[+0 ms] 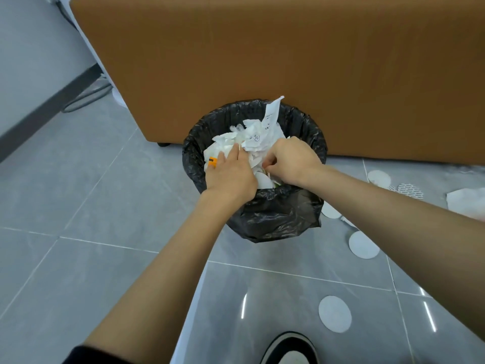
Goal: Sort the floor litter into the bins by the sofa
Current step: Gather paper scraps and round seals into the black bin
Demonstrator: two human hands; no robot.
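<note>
Paper (252,139) is heaped in the bin (273,219), rising above the rim. It's crumpled white scraps, with one printed receipt (271,114) sticking up at the back and a small orange bit (213,160) at the left edge. The bin is black-bagged and stands on the floor (91,206), close against the sofa (262,61).

My left hand (231,174) lies flat on the heap, fingers straight, pressing down. I judge that's to pack it so nothing spills. My right hand (291,161) has its fingers curled, pinching paper at the near side of the heap, probably tucking it in.

More litter is not binned yet: white discs (334,313) lie on the floor right of the bin and nearer me, and a crumpled sheet (465,203) lies at the right edge. My shoe (291,348) shows at the bottom.
</note>
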